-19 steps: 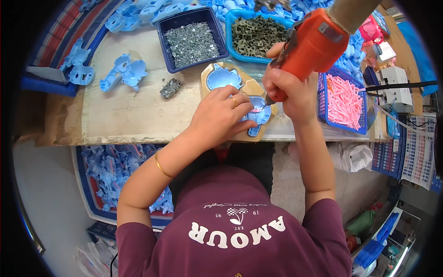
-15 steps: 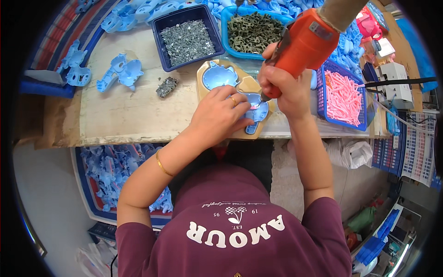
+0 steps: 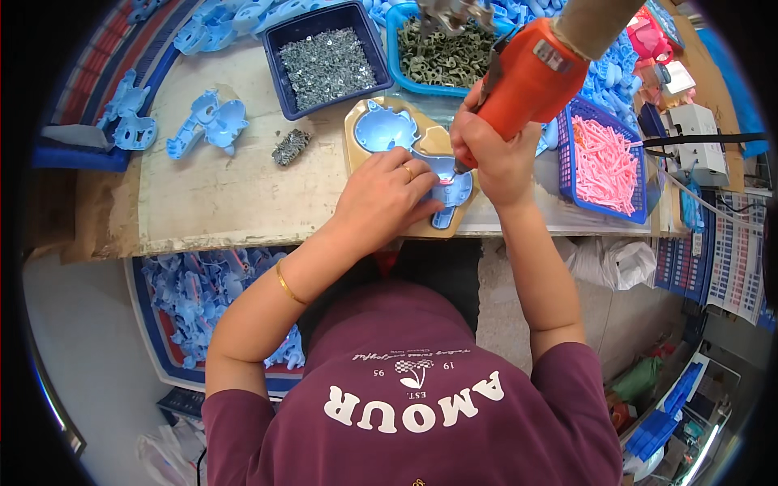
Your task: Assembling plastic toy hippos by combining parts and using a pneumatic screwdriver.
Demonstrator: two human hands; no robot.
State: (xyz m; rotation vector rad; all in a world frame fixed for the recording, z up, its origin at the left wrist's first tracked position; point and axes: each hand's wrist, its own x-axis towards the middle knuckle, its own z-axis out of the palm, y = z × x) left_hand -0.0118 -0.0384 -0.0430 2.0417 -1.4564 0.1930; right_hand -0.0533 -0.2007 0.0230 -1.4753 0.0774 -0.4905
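A blue plastic shell point(image 3: 387, 130) with rounded hollow halves lies in a tan shaped holder point(image 3: 356, 159) by the table's front edge. Over the near part of the shell, my left hand point(image 3: 384, 194) is bent with fingers together, holding it down; the fingertips are partly hidden. My right hand point(image 3: 496, 155) is wrapped round an orange power screwdriver point(image 3: 531, 77), tilted with its tip down at the shell's near half. A small pink piece point(image 3: 445, 181) shows inside that half, beside the tip. Whether the tip touches a screw is too small to tell.
Behind the holder stand a dark bin of small screws point(image 3: 331, 69) and a blue tray of dark metal clips point(image 3: 446, 57). At right is a basket of pink sticks point(image 3: 604, 166). A loose blue shell point(image 3: 212, 125) and a metal clump point(image 3: 292, 147) lie left.
My right hand and the screwdriver have shifted slightly left, the tip staying at the shell. A metal fitting shows more at the top edge. My left hand keeps its place on the shell.
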